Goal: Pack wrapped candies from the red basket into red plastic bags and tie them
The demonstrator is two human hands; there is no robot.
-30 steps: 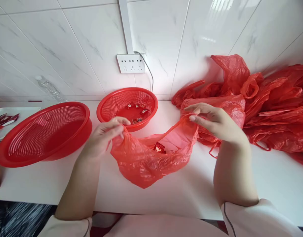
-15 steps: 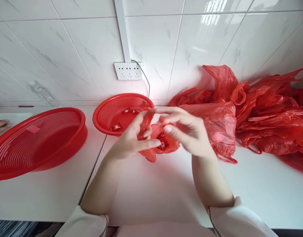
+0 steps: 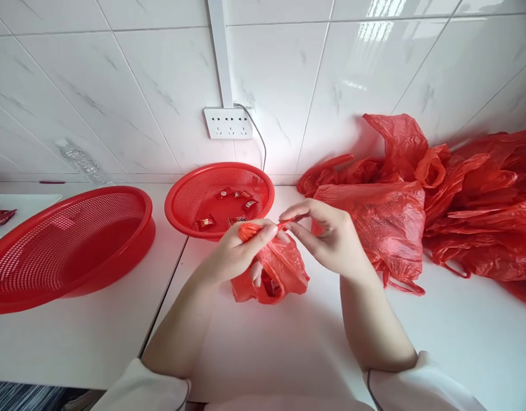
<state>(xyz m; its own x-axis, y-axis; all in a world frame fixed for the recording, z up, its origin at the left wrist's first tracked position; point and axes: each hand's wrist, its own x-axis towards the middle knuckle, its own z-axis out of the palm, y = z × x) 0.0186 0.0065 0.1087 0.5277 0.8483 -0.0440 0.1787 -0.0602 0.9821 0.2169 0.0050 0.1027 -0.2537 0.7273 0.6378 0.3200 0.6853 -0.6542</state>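
Observation:
A small red plastic bag (image 3: 280,271) with wrapped candies inside hangs just above the white table (image 3: 263,342), bunched at its top. My left hand (image 3: 235,254) is closed round the gathered neck of the bag. My right hand (image 3: 327,240) pinches a thin twisted strip of the same bag beside my left thumb. Behind my hands stands a small red basket (image 3: 183,197) that holds several wrapped candies (image 3: 229,208).
A large empty red basket (image 3: 70,245) sits at the left. A heap of red plastic bags (image 3: 438,194) covers the right back of the table. On the tiled wall are a socket strip (image 3: 227,123) and a cable. A white tray (image 3: 19,205) and a plastic bottle (image 3: 81,162) lie far left.
The bag was held wide open between my hands; my hands came together, gathered its mouth, and it now hangs bunched and closed at the top.

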